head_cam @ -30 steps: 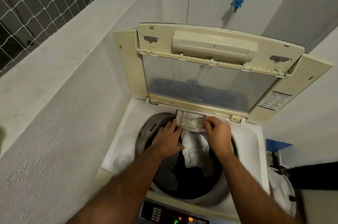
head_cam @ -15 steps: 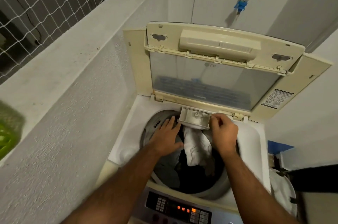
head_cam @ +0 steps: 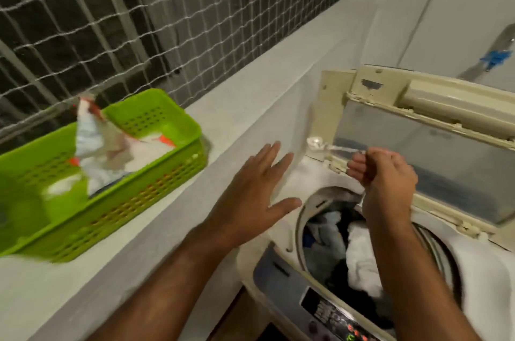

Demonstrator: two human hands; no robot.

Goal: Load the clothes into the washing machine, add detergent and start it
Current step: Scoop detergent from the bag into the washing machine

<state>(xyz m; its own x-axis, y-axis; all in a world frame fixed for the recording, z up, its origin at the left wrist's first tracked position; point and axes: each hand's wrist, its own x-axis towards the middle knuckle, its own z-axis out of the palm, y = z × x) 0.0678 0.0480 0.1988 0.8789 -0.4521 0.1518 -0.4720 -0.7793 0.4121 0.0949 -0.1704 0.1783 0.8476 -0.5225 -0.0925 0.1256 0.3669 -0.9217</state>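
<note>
Both hands lifted off drawer, right fingers (head_cam: pixel 359 170) pinching spoon (head_cam: pixel 316 143)

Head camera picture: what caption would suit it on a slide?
Right hand holding a spoon over the loaded washing machine, open left hand reaching toward the green basket.

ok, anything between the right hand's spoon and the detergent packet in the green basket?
Nothing solid visible. The spoon in the right hand points toward the detergent packet, which stands open in the green basket on the ledge. Only the open left hand hovers lower, roughly between them.
</note>
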